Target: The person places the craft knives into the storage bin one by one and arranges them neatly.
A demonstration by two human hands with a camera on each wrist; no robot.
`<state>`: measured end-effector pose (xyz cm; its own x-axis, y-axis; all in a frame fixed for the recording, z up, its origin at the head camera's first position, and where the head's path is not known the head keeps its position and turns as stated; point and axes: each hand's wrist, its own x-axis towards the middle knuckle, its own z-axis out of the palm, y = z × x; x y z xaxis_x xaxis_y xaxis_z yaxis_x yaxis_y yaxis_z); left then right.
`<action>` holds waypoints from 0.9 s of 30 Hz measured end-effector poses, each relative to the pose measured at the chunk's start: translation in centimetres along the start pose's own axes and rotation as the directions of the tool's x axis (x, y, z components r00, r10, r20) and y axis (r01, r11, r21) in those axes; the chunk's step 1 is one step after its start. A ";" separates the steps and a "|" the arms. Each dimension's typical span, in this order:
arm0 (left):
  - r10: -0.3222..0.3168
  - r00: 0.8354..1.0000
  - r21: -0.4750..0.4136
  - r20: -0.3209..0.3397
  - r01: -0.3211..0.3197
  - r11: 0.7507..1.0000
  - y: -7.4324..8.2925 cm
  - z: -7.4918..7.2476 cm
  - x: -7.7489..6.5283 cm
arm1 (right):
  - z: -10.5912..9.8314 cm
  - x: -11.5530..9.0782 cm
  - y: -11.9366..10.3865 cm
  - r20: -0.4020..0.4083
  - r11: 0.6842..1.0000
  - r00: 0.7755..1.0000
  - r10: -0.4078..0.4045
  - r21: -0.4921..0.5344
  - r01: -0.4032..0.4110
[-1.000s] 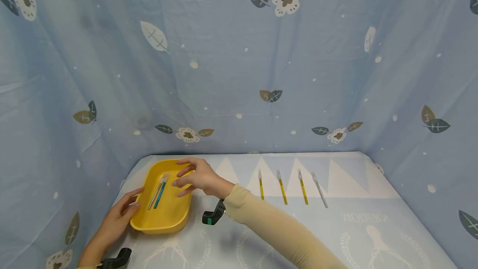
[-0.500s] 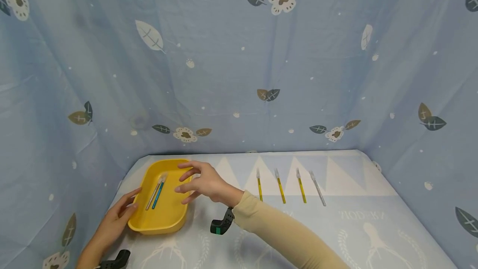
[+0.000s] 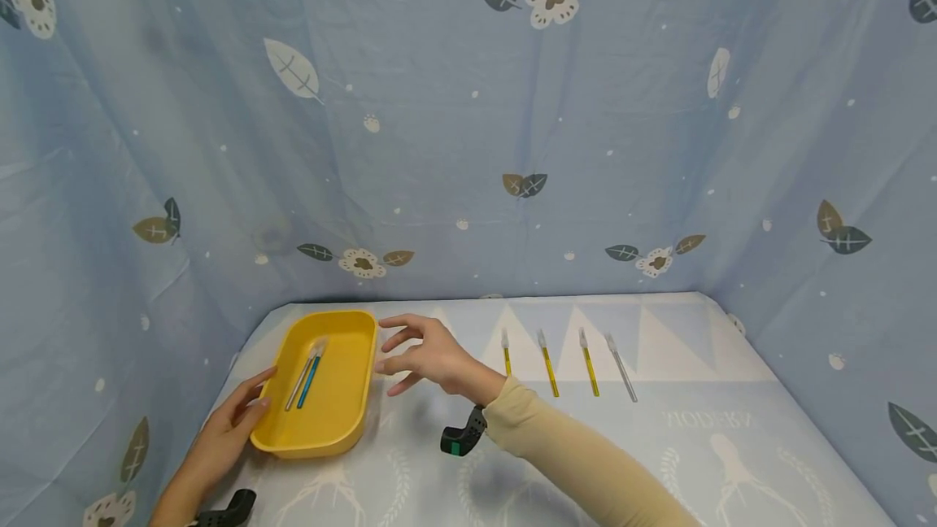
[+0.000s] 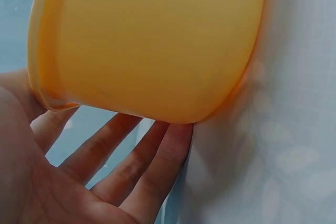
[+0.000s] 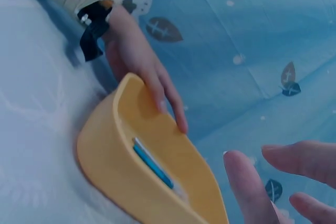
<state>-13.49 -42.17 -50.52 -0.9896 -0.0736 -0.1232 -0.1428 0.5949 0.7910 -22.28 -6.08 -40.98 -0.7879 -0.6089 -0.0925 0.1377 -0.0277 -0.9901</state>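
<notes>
A yellow plastic basin [image 3: 340, 409] stands on the table at the left. My left hand [image 3: 223, 425] holds its left rim, fingertips against the outer wall [image 4: 157, 40]. The thumb's tip is partly hidden in the left wrist view. Inside the basin lie a silver pen-shaped tool [image 3: 298, 385] and a blue one [image 3: 309, 383], side by side, with pale see-through tips. Just right of the basin hovers my right hand [image 3: 435, 356], fingers spread and holding nothing. Three yellow pen-shaped tools [image 3: 549, 371] and another silver one [image 3: 625, 375] lie in a row farther right.
A pale patterned cloth [image 3: 732, 397] covers the table. Blue patterned curtains [image 3: 468, 120] hang behind it and along both sides. Each wrist wears a black camera band, including the right band [image 3: 464, 433]. The right sleeve [image 3: 578, 450] crosses the table's front.
My right hand has moved right, from above the basin to beside its right rim. The left hand stays at the rim. The view has shifted slightly.
</notes>
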 end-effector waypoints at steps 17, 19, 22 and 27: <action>-0.005 1.000 -0.025 0.002 0.005 1.000 0.1 0.3 0.3 | -5.2 -3.2 -0.2 0.071 0.999 0.997 -0.019 -0.038 0.022; 0.004 1.000 -0.022 -0.004 -0.004 1.000 0.0 0.2 0.3 | -5.7 -3.5 -0.3 0.063 0.999 0.998 -0.020 -0.048 0.023; 0.013 1.000 -0.030 -0.009 -0.014 0.999 -0.1 0.0 0.2 | -6.4 -3.7 -0.5 0.051 0.998 0.999 -0.019 -0.061 0.022; 0.011 1.000 -0.035 -0.006 -0.011 0.999 -0.1 -0.1 0.2 | -7.3 -4.0 -0.6 0.025 0.997 0.999 -0.024 -0.072 0.026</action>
<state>-13.65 -42.35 -50.57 -0.9912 -0.0721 -0.1111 -0.1324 0.5675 0.8126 -23.59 2.20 -40.80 -0.7759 -0.6274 -0.0659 0.0738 0.0134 -0.9972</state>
